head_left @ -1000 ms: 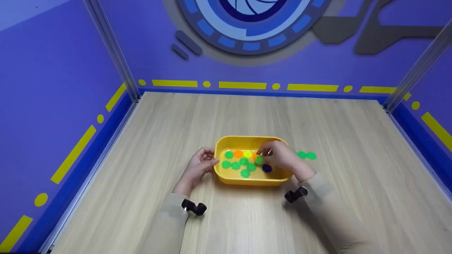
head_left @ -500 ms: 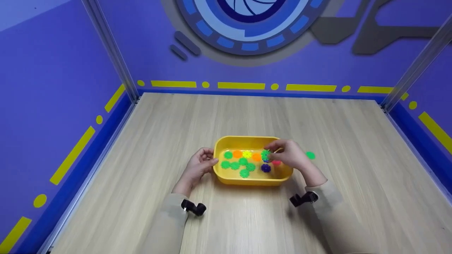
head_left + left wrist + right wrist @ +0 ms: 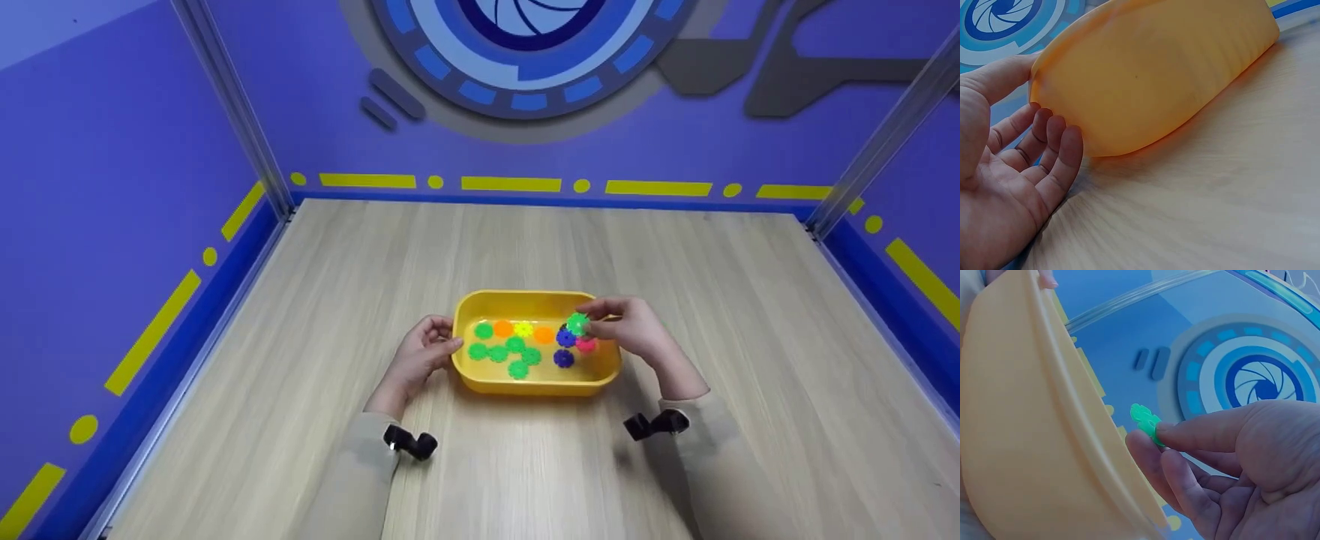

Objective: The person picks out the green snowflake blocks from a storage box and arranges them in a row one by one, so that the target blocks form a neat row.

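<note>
A yellow plastic basin (image 3: pixel 536 388) stands on the wooden table. My left hand (image 3: pixel 416 358) grips its left rim, thumb at the edge and fingertips against the outer wall, as the left wrist view shows. Over the basin's right end, my right hand (image 3: pixel 636 331) pinches a green flower-shaped disc (image 3: pixel 577 324) between thumb and fingers; the right wrist view shows the green disc (image 3: pixel 1143 417) near the rim. Inside lie several green discs (image 3: pixel 518 369), orange discs (image 3: pixel 503 328), a yellow disc (image 3: pixel 523 330), dark blue discs (image 3: pixel 564 358) and a pink disc (image 3: pixel 586 345), partly hidden.
The wooden tabletop (image 3: pixel 360 262) spreads around the basin. A blue-purple printed panel (image 3: pixel 480 150) closes off the back, with side panels (image 3: pixel 97 225) at left and right joined by metal posts (image 3: pixel 232 97).
My right hand has moved rightward with the green disc, uncovering orange, dark blue and pink discs. Green discs on the table to the right no longer show. My left hand stays on the rim.
</note>
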A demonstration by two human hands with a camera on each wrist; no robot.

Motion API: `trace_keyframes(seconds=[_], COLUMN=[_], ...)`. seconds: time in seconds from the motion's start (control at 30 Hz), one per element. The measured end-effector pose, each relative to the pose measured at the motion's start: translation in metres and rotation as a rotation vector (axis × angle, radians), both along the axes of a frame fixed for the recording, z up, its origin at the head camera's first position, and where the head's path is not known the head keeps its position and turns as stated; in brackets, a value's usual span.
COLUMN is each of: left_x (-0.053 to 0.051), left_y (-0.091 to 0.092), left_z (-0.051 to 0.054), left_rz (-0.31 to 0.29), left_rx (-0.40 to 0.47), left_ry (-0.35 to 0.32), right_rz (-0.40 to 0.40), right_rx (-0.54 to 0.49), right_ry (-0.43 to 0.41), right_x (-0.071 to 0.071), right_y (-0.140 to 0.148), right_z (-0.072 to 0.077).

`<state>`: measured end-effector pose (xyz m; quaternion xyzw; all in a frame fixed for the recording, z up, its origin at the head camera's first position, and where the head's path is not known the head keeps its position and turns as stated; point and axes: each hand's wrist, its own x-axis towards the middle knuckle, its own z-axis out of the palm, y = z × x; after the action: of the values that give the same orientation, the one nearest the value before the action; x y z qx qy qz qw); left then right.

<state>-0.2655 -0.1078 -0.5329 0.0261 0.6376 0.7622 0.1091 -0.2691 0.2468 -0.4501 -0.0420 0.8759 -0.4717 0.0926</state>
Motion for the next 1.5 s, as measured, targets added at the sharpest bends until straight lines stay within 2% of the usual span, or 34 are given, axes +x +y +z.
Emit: trace_keyframes(seconds=[0.3, 0.77, 1.1, 1.5], left_x=[0.0, -0.001, -0.001, -0.001], left_y=[-0.001, 0.0, 0.0, -0.001], left_z=[0.0, -0.001, -0.001, -0.001], left_rz=[-0.004, 0.003, 0.002, -0.001], left_rx=[0.0, -0.006, 0.005, 0.004], left_ry=[0.008, -0.011, -0.007, 0.007], right_rz=[-0.051, -0.104, -0.099, -0.148], right_rx=[-0.032, -0.101, -0.172, -0.172], right_ry=[-0.04, 0.014, 0.042, 0.03], right_x=[0.001, 0.003, 0.003, 0.001], right_y=[0.02, 0.059, 0.078, 0.1], right_z=[0.006, 0.009, 0.009, 0.005])
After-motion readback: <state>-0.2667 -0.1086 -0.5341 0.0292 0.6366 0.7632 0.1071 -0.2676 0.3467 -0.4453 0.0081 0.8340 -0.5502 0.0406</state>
